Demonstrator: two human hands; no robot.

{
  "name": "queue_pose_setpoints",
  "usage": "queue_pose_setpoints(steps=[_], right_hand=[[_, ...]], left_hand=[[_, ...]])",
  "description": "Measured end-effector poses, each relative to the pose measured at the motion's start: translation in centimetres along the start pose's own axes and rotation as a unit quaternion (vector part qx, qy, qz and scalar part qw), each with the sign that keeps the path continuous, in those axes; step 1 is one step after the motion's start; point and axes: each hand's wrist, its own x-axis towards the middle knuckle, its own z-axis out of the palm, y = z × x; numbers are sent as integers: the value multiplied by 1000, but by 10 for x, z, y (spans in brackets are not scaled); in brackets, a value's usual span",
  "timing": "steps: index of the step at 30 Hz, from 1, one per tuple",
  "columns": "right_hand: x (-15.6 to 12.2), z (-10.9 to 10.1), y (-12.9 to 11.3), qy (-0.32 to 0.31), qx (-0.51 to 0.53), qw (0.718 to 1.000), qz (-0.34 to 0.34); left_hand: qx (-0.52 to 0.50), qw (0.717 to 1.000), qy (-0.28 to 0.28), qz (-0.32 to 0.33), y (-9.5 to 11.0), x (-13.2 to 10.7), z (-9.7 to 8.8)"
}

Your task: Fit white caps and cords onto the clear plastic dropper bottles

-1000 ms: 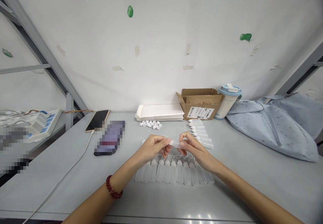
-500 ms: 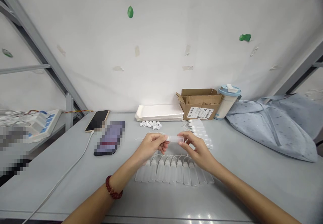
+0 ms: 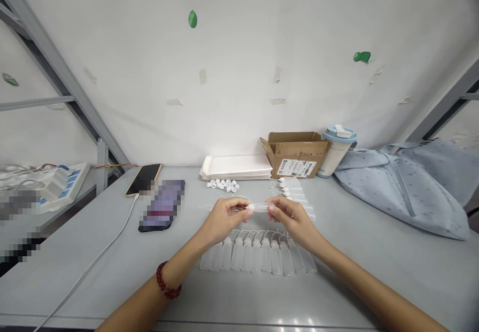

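Note:
A small translucent plastic squeeze bottle [image 3: 262, 207] lies level between my two hands, above the table. My left hand [image 3: 226, 216] pinches the white cap [image 3: 250, 206] at the bottle's neck, with thumb and fingers closed. At the other end, my right hand [image 3: 294, 218] grips the bottle's base with its fingertips. Below my hands a row of similar bottles [image 3: 256, 256] lies side by side, thin tubes curving from their necks. Several loose white caps [image 3: 223, 185] are scattered beyond my left hand. More bottles with white caps [image 3: 295, 191] lie behind my right hand, partly hidden.
At the back stand white boxes or envelopes in a stack [image 3: 239, 166], an open cardboard box [image 3: 297, 157] and a lidded cup [image 3: 337, 152]. A blue-grey cloth bag [image 3: 400, 190] lies right. Two phones [image 3: 144, 179] and a white cable [image 3: 101, 257] lie left.
My left thumb and fingers have shifted around the cap end, and my right fingers have closed further over the bottle's base. The bottle stays nearly in place.

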Motion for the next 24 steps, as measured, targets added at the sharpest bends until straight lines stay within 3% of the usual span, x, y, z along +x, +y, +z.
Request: queue_pose_setpoints(steps=[9, 24], right_hand=[[1, 0, 2, 14, -1, 999, -44], [-1, 0, 0, 45, -42, 996, -61]], left_hand=[[-51, 997, -3, -62, -6, 2, 2], [-34, 998, -31, -48, -4, 0, 2]])
